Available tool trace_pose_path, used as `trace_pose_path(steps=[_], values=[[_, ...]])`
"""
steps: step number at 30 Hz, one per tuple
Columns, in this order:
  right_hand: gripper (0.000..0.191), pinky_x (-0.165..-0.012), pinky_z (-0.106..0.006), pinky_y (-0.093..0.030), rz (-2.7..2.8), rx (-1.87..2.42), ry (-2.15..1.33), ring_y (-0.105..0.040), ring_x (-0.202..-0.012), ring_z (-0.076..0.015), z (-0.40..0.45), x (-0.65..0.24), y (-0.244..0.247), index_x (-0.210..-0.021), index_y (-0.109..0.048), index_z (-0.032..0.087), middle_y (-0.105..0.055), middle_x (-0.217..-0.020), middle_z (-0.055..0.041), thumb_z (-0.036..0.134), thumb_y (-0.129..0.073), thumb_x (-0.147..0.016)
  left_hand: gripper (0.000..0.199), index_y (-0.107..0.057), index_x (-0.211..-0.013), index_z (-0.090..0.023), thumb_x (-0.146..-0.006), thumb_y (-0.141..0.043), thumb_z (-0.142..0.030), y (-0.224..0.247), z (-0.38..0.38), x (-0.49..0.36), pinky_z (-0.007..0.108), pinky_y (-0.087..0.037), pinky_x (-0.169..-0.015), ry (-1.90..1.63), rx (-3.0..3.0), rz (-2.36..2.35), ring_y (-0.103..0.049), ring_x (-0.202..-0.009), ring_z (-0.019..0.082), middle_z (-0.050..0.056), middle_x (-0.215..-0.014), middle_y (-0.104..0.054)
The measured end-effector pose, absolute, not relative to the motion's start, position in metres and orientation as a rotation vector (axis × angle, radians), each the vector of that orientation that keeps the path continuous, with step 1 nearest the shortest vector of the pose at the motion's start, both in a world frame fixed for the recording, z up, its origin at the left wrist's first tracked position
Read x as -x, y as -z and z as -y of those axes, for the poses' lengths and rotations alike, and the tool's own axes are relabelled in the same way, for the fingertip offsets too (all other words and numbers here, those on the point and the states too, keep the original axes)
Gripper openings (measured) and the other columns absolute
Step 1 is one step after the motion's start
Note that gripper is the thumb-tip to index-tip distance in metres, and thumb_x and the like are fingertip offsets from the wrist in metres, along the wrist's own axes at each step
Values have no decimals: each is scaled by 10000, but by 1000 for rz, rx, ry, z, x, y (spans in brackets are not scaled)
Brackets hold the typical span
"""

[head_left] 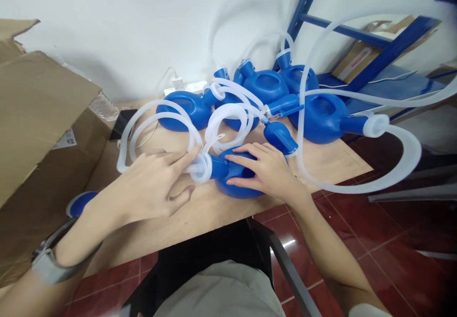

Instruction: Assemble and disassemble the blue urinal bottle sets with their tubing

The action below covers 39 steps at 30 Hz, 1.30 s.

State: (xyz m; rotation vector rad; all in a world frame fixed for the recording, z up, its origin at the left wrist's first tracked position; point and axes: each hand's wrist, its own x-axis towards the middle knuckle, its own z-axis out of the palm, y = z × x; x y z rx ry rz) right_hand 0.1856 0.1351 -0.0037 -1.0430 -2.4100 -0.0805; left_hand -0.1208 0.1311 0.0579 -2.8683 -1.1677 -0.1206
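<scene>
On its side near the table's front edge lies a blue bottle [235, 189], its translucent white cap [202, 167] pointing left and joined to a ribbed tube. My right hand [266, 169] grips the bottle from above, fingers spread across the body and handle. Beside the cap is my left hand [153, 183], its index finger stretched out against the tube and its thumb apart, with nothing held. Clear tubing [124, 141] loops behind this hand. The left fingertips partly cover the tube at the cap.
Several other blue bottles [266, 86] with coiled tubes stand along the back of the wooden table [171, 231]. An open cardboard box [46, 117] is at the left. A power strip [189, 87] sits by the wall; a blue metal shelf [353, 34] rises at the right.
</scene>
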Motion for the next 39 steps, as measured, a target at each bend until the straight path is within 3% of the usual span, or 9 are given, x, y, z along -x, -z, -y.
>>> trace_pose_path(steps=[2,4,10,21,27,34,39], values=[[496,-909,-407,-557,2416,1044,36,-753,-1065,-282,-138,-187,3,-1291,-792,246,-802,-1248,-90,619,-755,-966,823,-520,-1589,-122,-1006,-526,-703,-61,-127,114,489,-600,-791,70,2852,1313,-771,-943,398,186,-1110,-801],[535,-895,-401,-581,2423,1008,1,-766,-1045,-283,-142,-187,2,-1274,-800,230,-807,-1221,-92,642,-777,-935,904,-582,-1541,-133,-967,-503,-827,-59,-127,107,461,-589,-739,49,2783,1443,-774,-903,402,185,-1047,-802],[523,-870,-392,-619,2422,891,-10,-785,-1017,-276,-148,-188,3,-1241,-817,204,-818,-1197,-101,631,-768,-944,876,-579,-1558,-167,-1029,-326,-817,-47,-133,110,422,-564,-667,221,2810,1372,-752,-760,335,171,-1036,-789],[467,-813,-382,-627,2408,821,-21,-783,-952,-263,-149,-188,2,-1203,-831,177,-821,-1135,-108,565,-783,-947,797,-480,-1647,-243,-1051,-367,-759,-55,-135,120,410,-627,-774,254,2920,1206,-786,-989,327,171,-1337,-751],[459,-830,-380,-627,2404,831,-43,-789,-971,-270,-149,-187,1,-1209,-836,174,-816,-1164,-120,545,-792,-942,778,-439,-1669,-203,-1090,-305,-706,-59,-133,119,434,-631,-779,185,2912,1142,-788,-1012,348,186,-1285,-764],[466,-832,-365,-614,2395,840,-77,-789,-956,-259,-148,-185,2,-1204,-845,194,-816,-1157,-105,560,-809,-917,678,-558,-1597,-250,-1047,-543,-645,-66,-131,126,423,-618,-684,187,2870,1162,-800,-909,350,152,-1251,-792],[457,-831,-363,-603,2386,852,-106,-785,-970,-259,-148,-185,2,-1215,-843,205,-815,-1164,-96,544,-822,-909,627,-564,-1585,-245,-1081,-509,-614,-70,-125,132,444,-630,-719,228,2838,1140,-810,-949,357,156,-1244,-802]])
